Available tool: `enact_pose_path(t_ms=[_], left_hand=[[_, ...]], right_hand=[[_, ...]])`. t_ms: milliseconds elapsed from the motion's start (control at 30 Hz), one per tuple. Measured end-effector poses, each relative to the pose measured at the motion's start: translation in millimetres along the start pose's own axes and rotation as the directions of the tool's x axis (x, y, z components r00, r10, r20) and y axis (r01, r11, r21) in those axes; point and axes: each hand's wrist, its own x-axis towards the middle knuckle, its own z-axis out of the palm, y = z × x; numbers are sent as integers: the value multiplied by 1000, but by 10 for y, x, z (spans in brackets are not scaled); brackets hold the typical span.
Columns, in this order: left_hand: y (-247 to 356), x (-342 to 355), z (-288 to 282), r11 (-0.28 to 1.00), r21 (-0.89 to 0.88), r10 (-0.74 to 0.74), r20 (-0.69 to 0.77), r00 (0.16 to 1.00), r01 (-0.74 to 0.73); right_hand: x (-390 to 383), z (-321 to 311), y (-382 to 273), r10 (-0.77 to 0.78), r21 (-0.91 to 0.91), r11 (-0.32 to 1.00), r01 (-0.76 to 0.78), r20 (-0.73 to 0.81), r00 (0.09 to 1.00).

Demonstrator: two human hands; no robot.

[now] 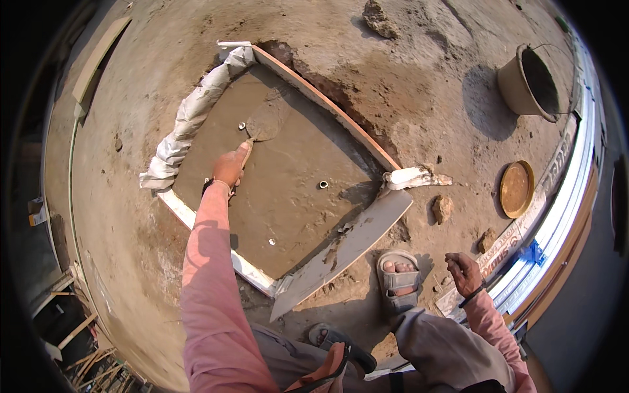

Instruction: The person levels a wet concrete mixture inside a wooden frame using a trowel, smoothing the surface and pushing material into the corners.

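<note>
My left hand (228, 167) is closed on a trowel (265, 121), whose blade rests on wet grey cement (295, 209) inside a four-sided form. Small white pipe ends (323, 185) poke out of the surface, one near the blade. The form has a wrapped white edge (190, 114) at left, a board (327, 98) along the back, a pale plank (350, 245) at lower right and a white strip (249, 268) near my left forearm. My right hand (464, 273) hangs beside my knee, fingers curled and nothing visible in them.
A bucket (517, 85) and a round yellowish pan (515, 190) stand at the right, near rocks (442, 208) and long white lengths of material (547, 229). My sandalled feet are just outside the form. A loose board (98, 59) lies at upper left, scrap wood (82, 327) at lower left.
</note>
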Motion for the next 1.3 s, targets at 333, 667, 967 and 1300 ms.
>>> enact_pose_path(t_ms=[333,667,967,1300], left_hand=[[212,-405,539,838,-543,2,113,994,60],[450,155,548,796,-603,-74,0,997,59],[15,-670,608,981,-188,-14,181,983,49],[-437,-1131,653,961,195,149,235,960,-197]], right_hand=[[16,-9,-13,-13,-29,1000,13,-14,1000],[20,68,22,-17,15,1000,16,7,1000],[-5,70,2,-7,-15,1000,7,23,1000],[122,107,-155,-135,-81,987,137,38,990]])
